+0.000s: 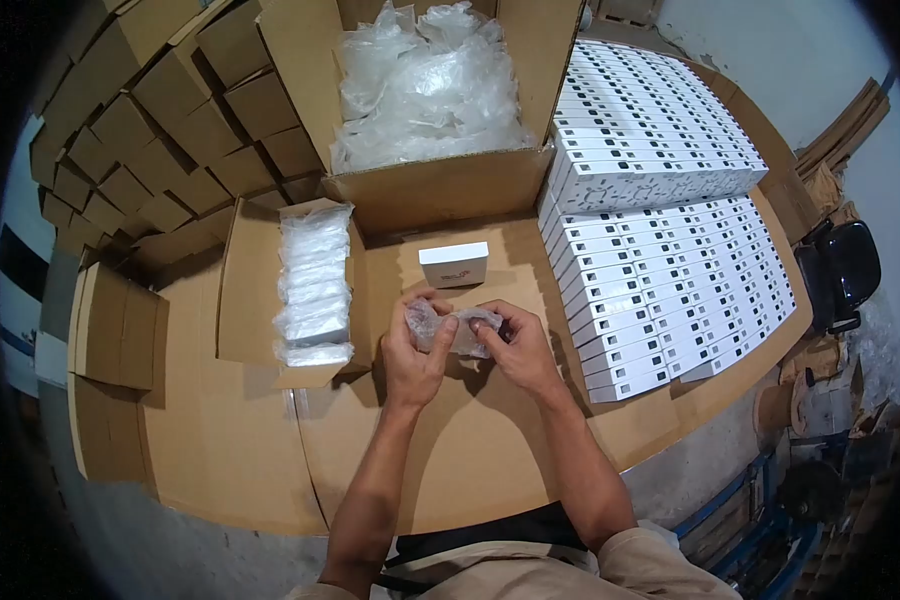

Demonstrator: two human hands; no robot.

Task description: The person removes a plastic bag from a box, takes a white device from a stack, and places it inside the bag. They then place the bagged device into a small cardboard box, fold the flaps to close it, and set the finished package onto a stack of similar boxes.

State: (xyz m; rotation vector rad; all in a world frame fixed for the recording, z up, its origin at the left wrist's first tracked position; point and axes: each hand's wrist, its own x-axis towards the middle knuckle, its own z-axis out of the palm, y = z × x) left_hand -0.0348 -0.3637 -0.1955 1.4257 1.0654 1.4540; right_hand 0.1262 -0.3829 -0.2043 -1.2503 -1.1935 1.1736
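Observation:
Both my hands hold one crumpled clear plastic bag (464,338) over the middle of the cardboard-covered table. My left hand (414,355) grips its left side, thumb pressed on the front. On the right side, my right hand (516,347) pinches the plastic between thumb and fingers. Just beyond my hands a small white box (454,265) with a dark and red print stands on the table. To the left, an open carton (248,285) holds a row of items wrapped in clear plastic (315,275).
A big open carton (440,190) full of clear plastic bags (430,90) stands at the back. Stacked white boxes (660,290) fill the right side. Empty brown cartons (160,110) are piled at back left, more cartons (115,330) at far left. A black chair (845,265) is beyond the table's right edge.

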